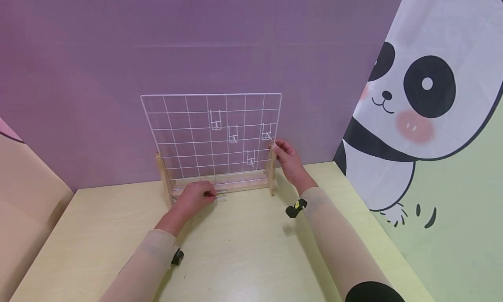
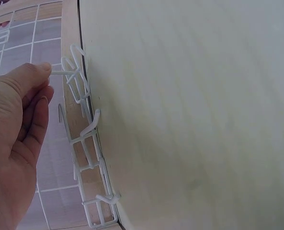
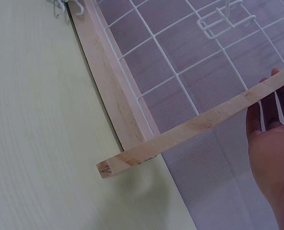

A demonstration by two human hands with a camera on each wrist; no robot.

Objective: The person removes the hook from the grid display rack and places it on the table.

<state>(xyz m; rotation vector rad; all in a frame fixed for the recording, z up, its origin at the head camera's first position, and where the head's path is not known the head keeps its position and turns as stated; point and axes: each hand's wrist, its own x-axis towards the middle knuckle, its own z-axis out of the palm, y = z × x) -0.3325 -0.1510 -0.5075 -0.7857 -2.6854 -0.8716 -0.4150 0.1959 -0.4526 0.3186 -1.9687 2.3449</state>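
A white wire grid [image 1: 212,94] stands upright in a wooden stand near the back of the table. Low at its front, my left hand [image 1: 195,196] pinches the prong of a white wire hook [image 2: 77,79] between thumb and fingertips. Two more loose hooks lie along the wooden base beside it, a nearer hook [image 2: 86,139] and a lower hook [image 2: 101,223]. At the grid's right side my right hand [image 1: 290,162] grips the upper part of the wooden post [image 3: 204,120], its fingers reaching behind the wood.
Several white hooks hang on the grid, among them an upper hook [image 1: 215,126] and a right-hand hook [image 1: 266,136]. The left wooden post [image 1: 164,175] supports the other side. A purple wall covering [image 1: 98,97] rises close behind, and a panda picture [image 1: 428,132] is at right.
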